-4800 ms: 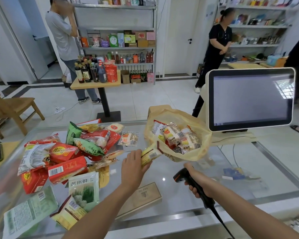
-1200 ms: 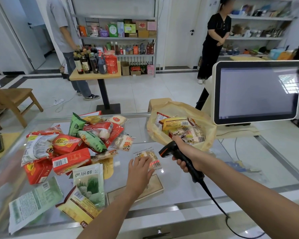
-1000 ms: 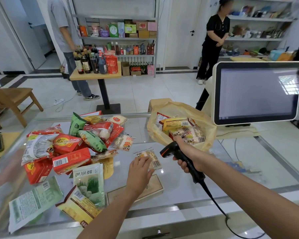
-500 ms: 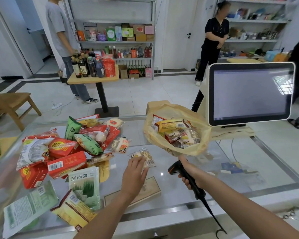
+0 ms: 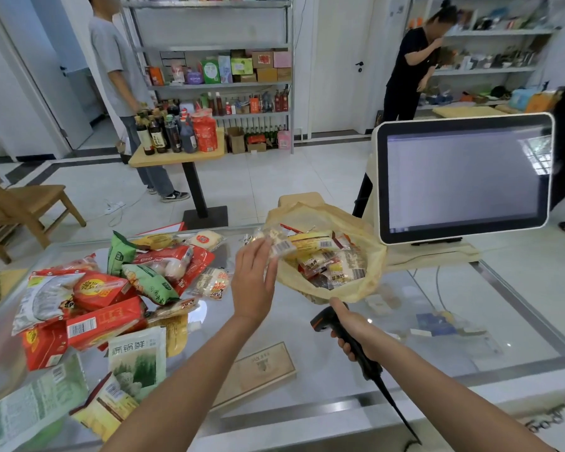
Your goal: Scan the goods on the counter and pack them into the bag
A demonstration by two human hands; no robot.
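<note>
Head view: the left hand (image 5: 253,278), just left of centre frame, pinches a small clear snack packet with a white barcode label (image 5: 276,244) between thumb and fingers. It holds the packet over the left rim of the crumpled, pale yellow, translucent plastic bag (image 5: 374,256), which sits open on the glass counter with a metal edge (image 5: 307,415), right of centre. Several barcoded snack packets (image 5: 331,265) already lie inside the bag.

The right hand (image 5: 356,331), at lower right of centre, has its fingers wrapped round the grip of a black handheld barcode scanner (image 5: 323,321). The scanner's head points toward the left of the frame, just below the bag's lower edge, and its cable runs down to the bottom edge of the frame.

A loose heap of red, green and white food packets (image 5: 111,288) covers the left part of the counter, well apart from the bag. A white-framed touchscreen monitor (image 5: 463,177) stands at the upper right, behind the bag.
</note>
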